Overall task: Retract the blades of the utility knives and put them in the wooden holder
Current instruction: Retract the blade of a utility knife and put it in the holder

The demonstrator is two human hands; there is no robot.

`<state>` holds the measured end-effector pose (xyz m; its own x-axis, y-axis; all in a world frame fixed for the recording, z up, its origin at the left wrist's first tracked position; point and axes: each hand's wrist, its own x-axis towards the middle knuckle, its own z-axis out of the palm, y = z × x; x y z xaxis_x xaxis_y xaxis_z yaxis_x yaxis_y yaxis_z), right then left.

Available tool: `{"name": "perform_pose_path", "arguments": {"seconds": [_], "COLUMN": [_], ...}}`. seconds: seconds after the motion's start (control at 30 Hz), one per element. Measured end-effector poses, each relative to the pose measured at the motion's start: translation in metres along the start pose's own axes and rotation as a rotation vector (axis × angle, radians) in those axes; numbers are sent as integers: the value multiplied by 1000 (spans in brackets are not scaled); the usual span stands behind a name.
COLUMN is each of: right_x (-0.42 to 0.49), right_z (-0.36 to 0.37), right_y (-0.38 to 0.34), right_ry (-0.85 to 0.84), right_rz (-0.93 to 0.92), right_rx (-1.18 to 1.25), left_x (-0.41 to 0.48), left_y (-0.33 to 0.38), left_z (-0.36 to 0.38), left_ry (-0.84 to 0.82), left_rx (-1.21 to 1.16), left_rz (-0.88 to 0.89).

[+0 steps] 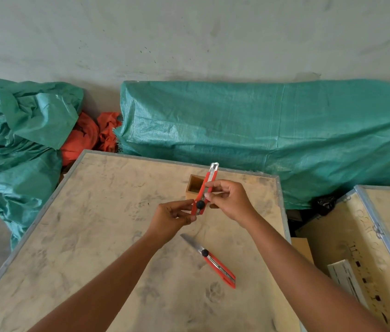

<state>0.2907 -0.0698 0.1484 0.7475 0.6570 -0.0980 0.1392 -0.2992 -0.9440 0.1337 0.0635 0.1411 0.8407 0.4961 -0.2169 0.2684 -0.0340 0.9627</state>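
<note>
Red plastic, steel tip out: that is the red utility knife with the black round knob (pixel 203 192) I see from the head view, held up above the dusty plywood crate top with the grey metal edging (pixel 98 236). The left hand (pixel 173 218) pinches its lower end between thumb and fingertips, closed on it. The right hand (pixel 231 200) grips the body just above the knob, fingers (pixel 209 184) wrapped over the red casing, also clenched on the same knife. Its blade points up and away, the silver tip showing past the casing, in front of the small open-topped wooden holder (pixel 195 185), which stands on the crate near the far edge. I cannot see inside the holder well.

Nearer to me, a second red utility knife with its blade extended (pixel 209 261) lies flat on the crate, blade pointing up-left, well apart from both hands.

Behind the crate, a long green woven tarpaulin (pixel 261 130) covers something bulky, a crumpled green tarpaulin heap (pixel 21 130) sits at the left, and orange cloth (pixel 88 135) lies between them. A second plywood crate (pixel 369 236) stands to the right.
</note>
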Motion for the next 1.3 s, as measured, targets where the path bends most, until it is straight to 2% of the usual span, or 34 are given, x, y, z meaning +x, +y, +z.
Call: {"name": "perform_pose_path", "arguments": {"seconds": [0.23, 0.3, 0.4, 0.5, 0.73, 1.07, 1.3], "right_x": [88, 101, 112, 115, 113, 93, 47], "right_z": [3, 9, 17, 25, 38, 35, 58], "right_y": [23, 32, 47, 60, 76, 73, 65], "right_ry": [242, 289, 301, 289, 225, 190, 178], "right_rz": [-25, -18, -3, -4, 48, 83, 77], "right_rx": [-144, -203, -263, -335, -399, -398, -316], "left_x": [98, 118, 141, 152, 157, 148, 97], "left_y": [-14, -19, -31, -39, -51, -54, -64], "left_z": [5, 9, 16, 20, 15, 13, -21], "left_ry": [97, 126, 83, 47, 79, 103, 173], "left_rx": [347, 399, 478, 455, 435, 360, 235], "left_rz": [-20, -73, -191, -246, -213, -216, -189]}}
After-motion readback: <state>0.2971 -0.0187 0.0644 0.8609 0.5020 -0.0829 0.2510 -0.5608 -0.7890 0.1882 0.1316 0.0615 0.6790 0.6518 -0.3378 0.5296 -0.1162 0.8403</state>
